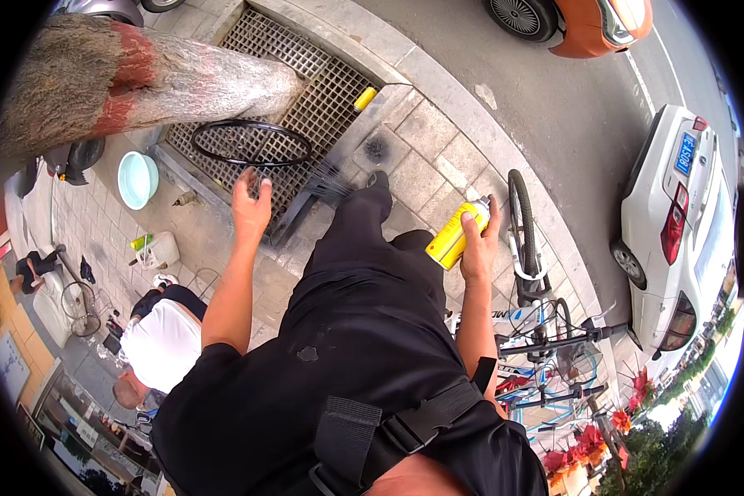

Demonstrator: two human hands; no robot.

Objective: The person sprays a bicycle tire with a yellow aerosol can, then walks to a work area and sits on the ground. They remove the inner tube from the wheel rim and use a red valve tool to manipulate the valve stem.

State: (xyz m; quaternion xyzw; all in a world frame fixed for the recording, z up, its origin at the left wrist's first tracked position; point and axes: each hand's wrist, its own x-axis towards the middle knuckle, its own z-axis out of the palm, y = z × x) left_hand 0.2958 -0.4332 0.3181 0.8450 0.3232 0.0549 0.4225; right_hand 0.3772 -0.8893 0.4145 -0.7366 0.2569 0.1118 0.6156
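My right hand [479, 231] is wrapped round a yellow spray can [455, 236] beside my right leg, a finger up at its top. My left hand [252, 198] has its thumb and fingers apart, just below a black wheel rim [293, 136]; whether a fingertip touches it I cannot tell. The rim is at the metal grate [252, 37] around the tree trunk [174, 91]. A second yellow can [365, 98] lies at the grate's far corner, near a dark stain on the paving [413, 132].
A pale blue basin [137, 180] stands at the left. Behind it a person in a white shirt [161, 339] bends down, and another person [33, 273] is farther back. Bicycles [537, 347] crowd my right. Beyond the curb [504, 157] are a white car [670, 231] and an orange car [587, 33].
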